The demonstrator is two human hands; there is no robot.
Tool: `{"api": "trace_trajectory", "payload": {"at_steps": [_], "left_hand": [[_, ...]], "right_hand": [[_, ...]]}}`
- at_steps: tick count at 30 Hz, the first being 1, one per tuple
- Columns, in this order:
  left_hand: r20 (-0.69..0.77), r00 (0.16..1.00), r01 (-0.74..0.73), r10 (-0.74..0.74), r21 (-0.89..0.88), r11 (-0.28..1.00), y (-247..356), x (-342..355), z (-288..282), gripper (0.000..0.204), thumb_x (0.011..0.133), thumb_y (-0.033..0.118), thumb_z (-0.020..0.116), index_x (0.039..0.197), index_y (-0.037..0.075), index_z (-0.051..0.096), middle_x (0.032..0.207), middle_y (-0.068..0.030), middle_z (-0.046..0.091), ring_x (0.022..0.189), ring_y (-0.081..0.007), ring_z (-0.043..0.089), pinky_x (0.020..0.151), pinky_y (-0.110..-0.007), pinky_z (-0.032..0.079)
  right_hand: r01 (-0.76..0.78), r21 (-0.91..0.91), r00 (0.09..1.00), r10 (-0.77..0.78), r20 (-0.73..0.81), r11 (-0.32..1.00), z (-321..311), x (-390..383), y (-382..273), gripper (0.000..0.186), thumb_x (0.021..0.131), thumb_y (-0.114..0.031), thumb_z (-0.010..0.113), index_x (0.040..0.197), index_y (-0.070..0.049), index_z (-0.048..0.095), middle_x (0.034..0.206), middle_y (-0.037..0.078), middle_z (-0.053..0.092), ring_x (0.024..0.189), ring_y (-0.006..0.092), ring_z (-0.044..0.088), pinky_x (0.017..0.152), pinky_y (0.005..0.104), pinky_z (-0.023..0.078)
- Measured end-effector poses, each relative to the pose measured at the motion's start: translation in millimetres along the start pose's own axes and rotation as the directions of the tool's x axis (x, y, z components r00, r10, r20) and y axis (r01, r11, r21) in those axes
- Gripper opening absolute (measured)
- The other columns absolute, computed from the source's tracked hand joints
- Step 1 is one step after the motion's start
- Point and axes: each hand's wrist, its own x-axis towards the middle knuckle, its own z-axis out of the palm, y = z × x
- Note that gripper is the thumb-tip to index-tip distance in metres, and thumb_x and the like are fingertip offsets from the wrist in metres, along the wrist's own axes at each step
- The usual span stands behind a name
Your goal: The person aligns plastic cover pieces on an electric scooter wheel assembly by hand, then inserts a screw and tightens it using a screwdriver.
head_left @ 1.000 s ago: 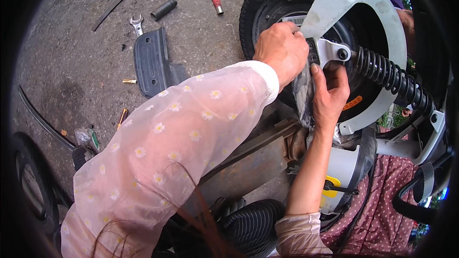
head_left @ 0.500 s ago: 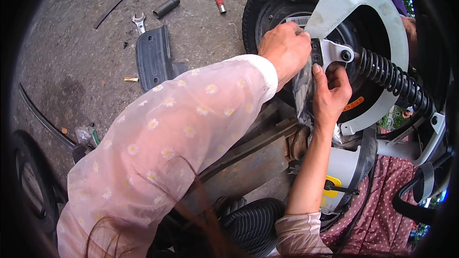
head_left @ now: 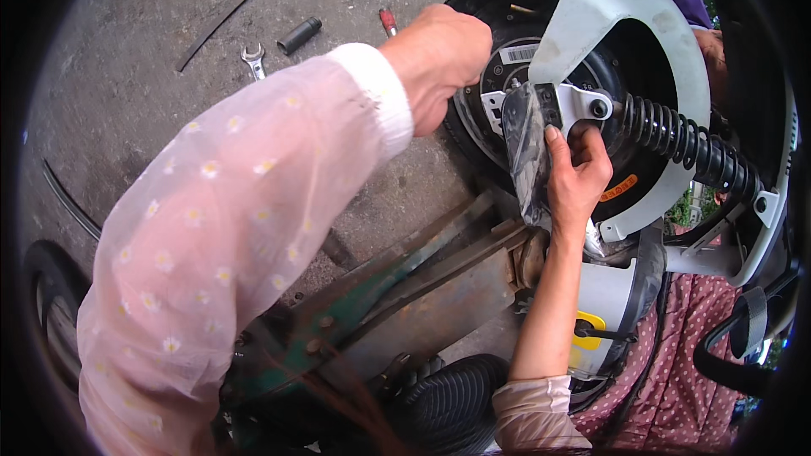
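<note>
My left hand (head_left: 445, 55) is off the wheel, held in the air left of the wheel hub (head_left: 505, 76); its fingers curl downward and closed, and whatever may be in them is hidden. My right hand (head_left: 578, 171) grips the lower part of a silver bracket (head_left: 583, 105) at the end of a black coil-spring shock absorber (head_left: 663, 128). Its thumb presses the front, while its fingers go behind. Beside the thumb hangs a dark, crumpled, clear-plastic-covered guard (head_left: 525, 152). A pale grey fender (head_left: 634, 0) arches over the wheel, which has a black tyre.
On the ground at the left lie a wrench (head_left: 253, 59), a black socket (head_left: 299, 35), a red-handled tool (head_left: 388, 22) and a thin black strip (head_left: 220, 25). A rusty metal stand (head_left: 422, 304) is below the wheel. Another person's hand (head_left: 714, 59) shows behind the fender.
My left hand has left the bracket and moved left and up, away from the wheel, uncovering the hub and the guard. My right hand stays at the bracket.
</note>
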Motion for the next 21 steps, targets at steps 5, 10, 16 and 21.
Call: {"api": "trace_trajectory", "payload": {"at_steps": [5,10,16,21], "left_hand": [[0.334,0.926,-0.261,0.174,0.237,0.936,4,-4,-2,0.033,0.083,-0.005,0.036,0.114,-0.017,0.043,0.11,-0.0244,0.051,0.095,-0.0247,0.059,0.084,-0.026,0.049],[0.359,0.903,-0.309,0.235,0.162,0.937,-6,-16,3,0.032,0.09,0.013,0.046,0.108,-0.013,0.046,0.096,-0.0212,0.059,0.073,-0.0223,0.064,0.066,-0.026,0.052],[0.329,0.895,-0.371,0.3,0.177,0.912,-21,-17,17,0.025,0.074,0.019,0.072,0.083,-0.003,0.061,0.067,-0.0066,0.063,0.054,-0.0086,0.059,0.046,-0.019,0.044],[0.26,0.808,-0.588,0.529,0.411,0.696,-30,-2,29,0.016,0.071,0.008,0.07,0.081,-0.003,0.067,0.061,-0.0062,0.062,0.053,-0.008,0.056,0.049,-0.021,0.045]], "right_hand": [[-0.007,-0.048,1.0,0.006,-0.018,0.999,-3,0,0,0.019,0.072,-0.007,0.069,0.076,0.002,0.052,0.054,0.006,0.043,0.05,0.0102,0.036,0.048,0.0237,0.033],[-0.009,-0.001,1.0,0.009,-0.018,1.0,-2,0,-4,0.019,0.073,-0.007,0.068,0.075,0.003,0.052,0.059,0.004,0.046,0.052,0.0104,0.04,0.05,0.0236,0.034],[-0.01,0.007,1.0,0.01,-0.012,1.0,-2,-1,-3,0.018,0.071,-0.006,0.067,0.079,0.004,0.056,0.065,0.016,0.058,0.055,0.0208,0.056,0.056,0.0294,0.044],[0.016,0.019,1.0,-0.016,-0.023,1.0,-1,2,-3,0.018,0.071,-0.007,0.068,0.078,0.004,0.056,0.063,0.015,0.058,0.053,0.0185,0.054,0.054,0.0283,0.044]]}}
